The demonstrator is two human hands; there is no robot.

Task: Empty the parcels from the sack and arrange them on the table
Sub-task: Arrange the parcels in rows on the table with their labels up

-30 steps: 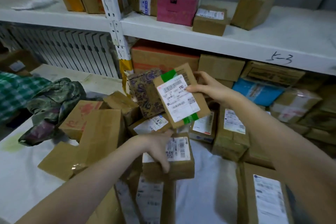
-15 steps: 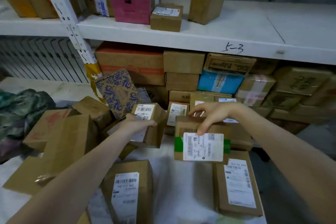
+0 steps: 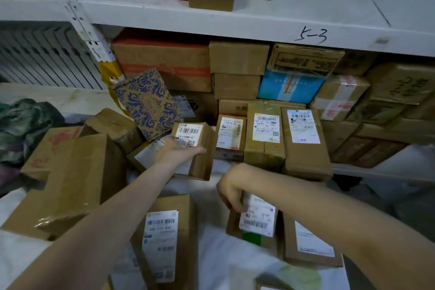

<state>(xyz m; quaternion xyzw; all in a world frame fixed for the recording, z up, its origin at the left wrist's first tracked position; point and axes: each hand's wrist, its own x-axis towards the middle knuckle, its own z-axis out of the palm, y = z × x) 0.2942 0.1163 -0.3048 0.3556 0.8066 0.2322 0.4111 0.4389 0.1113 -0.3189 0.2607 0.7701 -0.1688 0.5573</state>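
My left hand (image 3: pixel 179 152) grips a small brown carton with a white barcode label (image 3: pixel 196 148), held upright above the white cloth (image 3: pixel 216 263). My right hand (image 3: pixel 231 189) holds a flat brown parcel with green tape and a white label (image 3: pixel 255 223), low over the cloth next to a labelled flat box (image 3: pixel 310 245). A row of labelled cartons (image 3: pixel 266 134) stands against the shelf stack. A tall labelled box (image 3: pixel 164 240) lies near my left forearm.
White shelving (image 3: pixel 259 21) runs across the back with cartons above and below it. A blue-patterned box (image 3: pixel 148 101) leans at the shelf post. Loose brown boxes (image 3: pixel 70 172) pile at left beside crumpled fabric (image 3: pixel 26 125).
My right hand has carried the green-taped parcel down and toward me to the cloth. My left hand has lifted the small carton up and to the right. The view has shifted right.
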